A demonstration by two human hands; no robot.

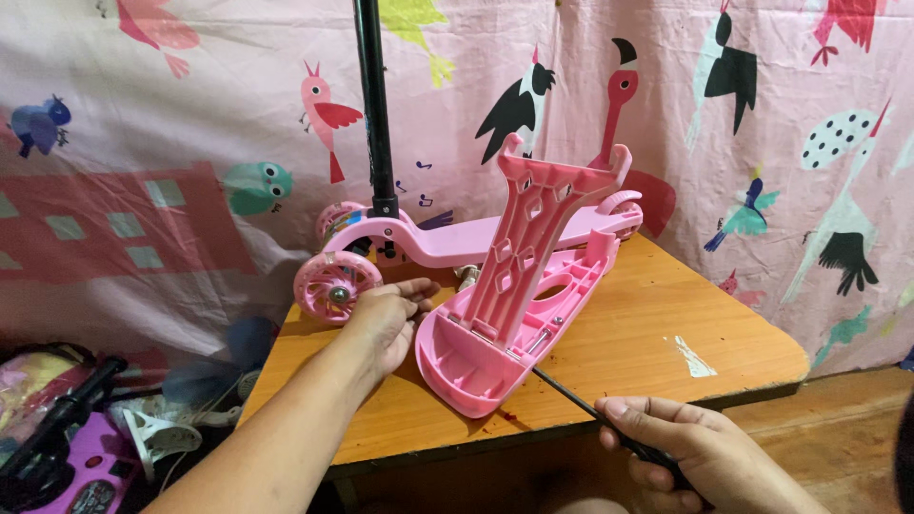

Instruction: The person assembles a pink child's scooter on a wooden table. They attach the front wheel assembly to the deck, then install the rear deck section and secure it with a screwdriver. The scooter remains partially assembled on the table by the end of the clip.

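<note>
Quick status on the pink scooter w/ the parts on the wooden desk (666, 314).

The assembled scooter (447, 238) stands on the far side of the desk, black steering pole (374, 105) upright in its pink neck, clear-pink front wheels (335, 286) on, rear wheel (621, 202) at the back end. So that one looks pretty much whole as far as I can see.

In front of it lies a second pink deck shell (481, 366), flipped underside up, nose pointing toward the desk's near edge. A ribbed pink panel (533, 228) stands up out of it at a steep tilt, leaning back toward the scooter. Looks hinged or propped at its lower end, can't tell which. There's a metal bit showing inside the shell, prob a screw or bolt, too small to be sure.

Hands: left hand (388, 319) is on the desk just beside the shell's left rim, fingers curled loosely, touching or nearly touching it, more steadying than gripping. Right hand (681, 443) is off the near edge, closed around the handle of a long thin black tool (571, 392) (screwdriver, imo), whose shaft runs up to the shell's near edge. Tip is hidden there.

My guess on progress: midway. Shell's open, panel's up, tool's at the shell, so fastener work inside isn't finished and closing it back up is still left.
</note>
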